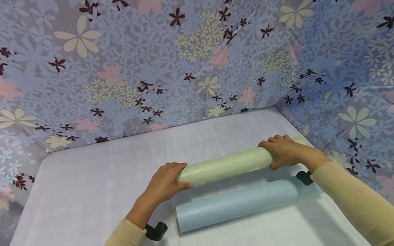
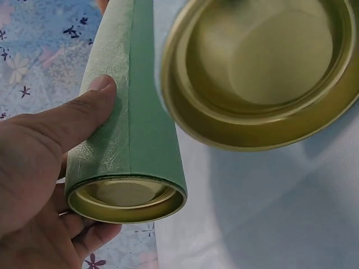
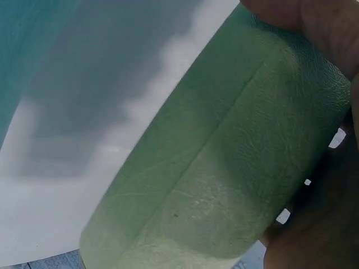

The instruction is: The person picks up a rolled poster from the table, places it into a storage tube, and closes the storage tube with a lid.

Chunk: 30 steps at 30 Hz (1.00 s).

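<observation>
A long pale green tube [image 1: 226,167] lies across my view, with both hands on it. My left hand [image 1: 167,182] grips its left end; in the left wrist view the thumb [image 2: 98,103] presses the wrapped side and fingers curl underneath, by the recessed gold-coloured metal end. My right hand [image 1: 283,151] grips the tube toward its right end, which sticks out past the hand. Closer to me, a light blue tube [image 1: 232,206] rests on the table, its right part under my right wrist. In the left wrist view its gold-coloured end [image 2: 280,56] looms large.
Both tubes are over a white-covered table [image 1: 111,165]. Flower-patterned cloth [image 1: 172,58] hangs behind it and along the right side [image 1: 371,114]. A small black device [image 1: 157,232] is strapped at my left wrist, and another [image 1: 304,178] at the right.
</observation>
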Motion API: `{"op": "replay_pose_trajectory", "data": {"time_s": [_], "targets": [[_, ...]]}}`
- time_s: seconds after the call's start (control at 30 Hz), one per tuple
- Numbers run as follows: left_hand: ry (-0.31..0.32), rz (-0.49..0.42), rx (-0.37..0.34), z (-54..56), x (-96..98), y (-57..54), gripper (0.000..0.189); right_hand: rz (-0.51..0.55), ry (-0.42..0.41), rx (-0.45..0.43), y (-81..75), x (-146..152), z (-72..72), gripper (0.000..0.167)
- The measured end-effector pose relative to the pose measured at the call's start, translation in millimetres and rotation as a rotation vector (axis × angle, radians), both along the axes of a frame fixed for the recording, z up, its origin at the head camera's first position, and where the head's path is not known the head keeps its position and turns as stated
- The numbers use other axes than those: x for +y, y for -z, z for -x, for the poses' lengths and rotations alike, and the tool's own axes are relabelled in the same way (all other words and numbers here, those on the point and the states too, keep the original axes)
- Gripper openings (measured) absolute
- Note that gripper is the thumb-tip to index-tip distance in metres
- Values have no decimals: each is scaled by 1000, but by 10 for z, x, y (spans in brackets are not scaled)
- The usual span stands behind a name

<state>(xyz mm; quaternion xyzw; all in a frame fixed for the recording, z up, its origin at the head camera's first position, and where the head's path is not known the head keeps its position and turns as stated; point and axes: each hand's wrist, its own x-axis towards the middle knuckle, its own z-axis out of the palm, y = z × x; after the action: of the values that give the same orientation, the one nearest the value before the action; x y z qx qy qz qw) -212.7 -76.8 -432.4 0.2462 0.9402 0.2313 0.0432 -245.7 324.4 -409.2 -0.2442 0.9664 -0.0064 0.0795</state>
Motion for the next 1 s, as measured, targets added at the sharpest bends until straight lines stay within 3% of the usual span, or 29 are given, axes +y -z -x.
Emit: {"op": "replay_pose_trajectory", "data": {"time_s": [0.53, 1.0], "targets": [[52, 9, -72, 119, -33, 140, 66, -92, -31, -109, 95, -116, 92, 62], [41, 14, -108, 138, -71, 194, 65, -120, -26, -123, 172, -180, 110, 62]]}}
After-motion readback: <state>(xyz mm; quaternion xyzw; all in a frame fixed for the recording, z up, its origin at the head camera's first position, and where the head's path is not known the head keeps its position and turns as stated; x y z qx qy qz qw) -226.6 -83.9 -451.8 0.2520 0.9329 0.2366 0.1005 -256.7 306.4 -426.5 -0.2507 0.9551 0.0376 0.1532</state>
